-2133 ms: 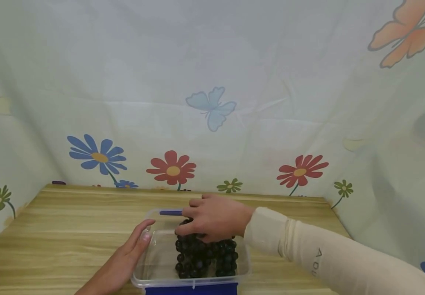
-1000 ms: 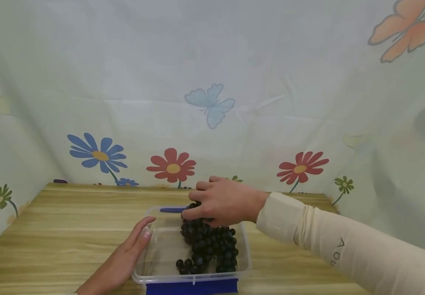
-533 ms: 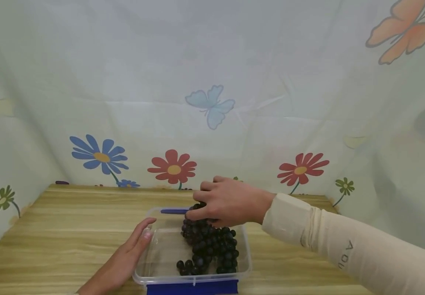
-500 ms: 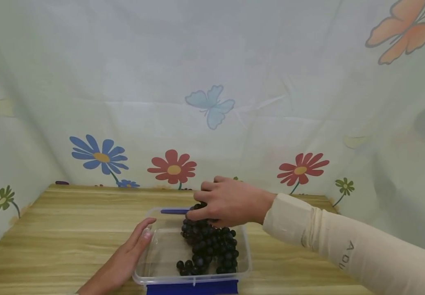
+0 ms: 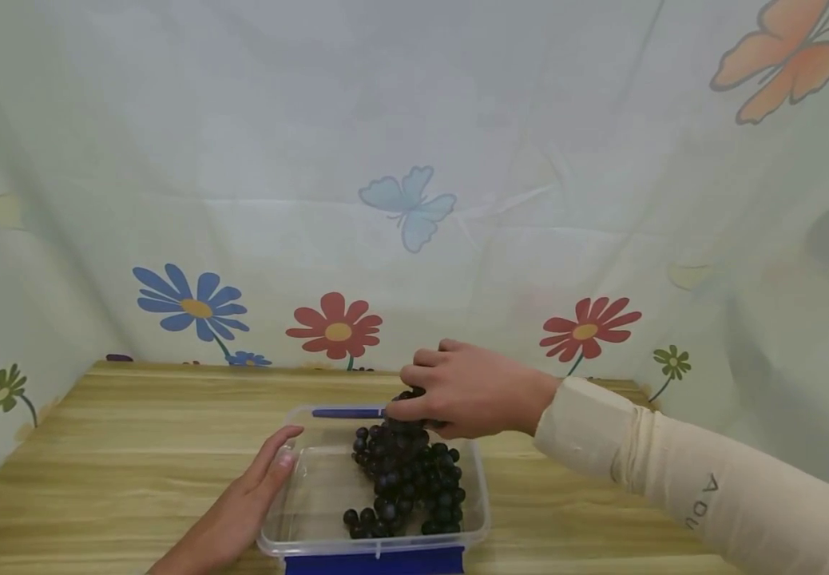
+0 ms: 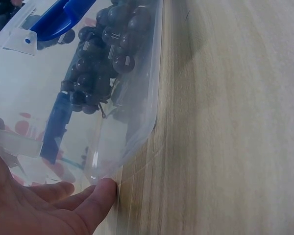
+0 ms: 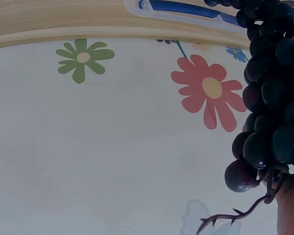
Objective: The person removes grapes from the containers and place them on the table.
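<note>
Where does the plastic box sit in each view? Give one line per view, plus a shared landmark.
Head: the plastic box sits at bottom centre.
Left wrist: the box fills the upper left.
Right wrist: only part of its rim shows, at the top, mostly right of centre.
Shared landmark: the dark grapes, visible in all three.

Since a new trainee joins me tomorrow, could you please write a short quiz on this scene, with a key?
1. Multiple choice: What does the right hand hold?
A) an apple
B) a bunch of dark grapes
C) a pen
2. True or false: The left hand is lifting grapes out of the clear plastic container.
3. Short answer: What colour is the latch on the container's near side in the head view?

Key:
1. B.
2. False; it touches the container's left side.
3. Blue.
</note>
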The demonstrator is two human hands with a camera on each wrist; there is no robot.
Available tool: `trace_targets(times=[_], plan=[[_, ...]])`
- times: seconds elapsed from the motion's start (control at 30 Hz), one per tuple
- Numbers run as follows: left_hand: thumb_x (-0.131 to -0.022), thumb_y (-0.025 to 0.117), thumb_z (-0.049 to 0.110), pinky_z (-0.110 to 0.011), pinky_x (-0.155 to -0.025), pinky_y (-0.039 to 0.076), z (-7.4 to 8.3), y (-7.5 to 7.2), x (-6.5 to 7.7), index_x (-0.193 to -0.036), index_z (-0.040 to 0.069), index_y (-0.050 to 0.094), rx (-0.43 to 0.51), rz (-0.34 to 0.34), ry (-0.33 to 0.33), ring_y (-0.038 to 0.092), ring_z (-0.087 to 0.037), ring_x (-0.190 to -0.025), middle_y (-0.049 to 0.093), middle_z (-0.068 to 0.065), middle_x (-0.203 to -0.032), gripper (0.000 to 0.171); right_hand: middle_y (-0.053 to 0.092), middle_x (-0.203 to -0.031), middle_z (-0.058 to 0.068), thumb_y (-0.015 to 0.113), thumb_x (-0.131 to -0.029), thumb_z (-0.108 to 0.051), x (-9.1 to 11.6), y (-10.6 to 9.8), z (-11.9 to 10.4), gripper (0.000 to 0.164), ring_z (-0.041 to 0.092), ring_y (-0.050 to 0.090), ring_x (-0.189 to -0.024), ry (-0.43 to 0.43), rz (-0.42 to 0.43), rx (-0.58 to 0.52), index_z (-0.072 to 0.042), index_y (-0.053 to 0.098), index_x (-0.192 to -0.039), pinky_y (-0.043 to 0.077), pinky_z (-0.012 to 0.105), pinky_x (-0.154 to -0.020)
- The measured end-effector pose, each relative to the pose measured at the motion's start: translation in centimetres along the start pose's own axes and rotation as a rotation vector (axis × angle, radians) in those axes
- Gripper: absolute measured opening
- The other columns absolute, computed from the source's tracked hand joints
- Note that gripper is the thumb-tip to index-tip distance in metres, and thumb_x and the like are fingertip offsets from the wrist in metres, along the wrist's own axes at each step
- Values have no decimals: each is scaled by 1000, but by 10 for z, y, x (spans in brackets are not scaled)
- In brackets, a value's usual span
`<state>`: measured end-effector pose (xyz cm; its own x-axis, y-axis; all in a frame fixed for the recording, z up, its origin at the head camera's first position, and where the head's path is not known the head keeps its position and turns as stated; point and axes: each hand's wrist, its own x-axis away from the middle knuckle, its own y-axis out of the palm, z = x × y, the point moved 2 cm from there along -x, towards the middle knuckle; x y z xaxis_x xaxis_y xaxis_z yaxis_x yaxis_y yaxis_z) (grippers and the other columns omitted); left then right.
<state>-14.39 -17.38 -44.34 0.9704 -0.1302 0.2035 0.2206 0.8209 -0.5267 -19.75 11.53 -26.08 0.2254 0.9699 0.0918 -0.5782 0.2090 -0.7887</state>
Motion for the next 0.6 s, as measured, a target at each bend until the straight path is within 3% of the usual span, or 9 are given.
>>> trace_targets(times=[0.27, 0.6], plan=[[-108, 22, 68, -79, -104, 41, 1, -1, 2, -160, 41, 25, -17, 15, 7, 39, -57, -147, 29, -23, -170, 58, 63, -103, -5, 73, -96, -38, 8, 5, 6, 36, 14, 56, -89, 28, 7, -24, -32, 62, -129, 52, 31, -75], [-108, 21, 68, -80, -103, 42, 2, 0, 2, -161, 41, 23, -29, 8, -4, 38, -59, -147, 27, -23, -170, 59, 65, -108, -4, 78, -93, -40, 22, 9, 14, 39, 16, 58, -94, 71, -12, -62, -32, 64, -129, 55, 33, -78]])
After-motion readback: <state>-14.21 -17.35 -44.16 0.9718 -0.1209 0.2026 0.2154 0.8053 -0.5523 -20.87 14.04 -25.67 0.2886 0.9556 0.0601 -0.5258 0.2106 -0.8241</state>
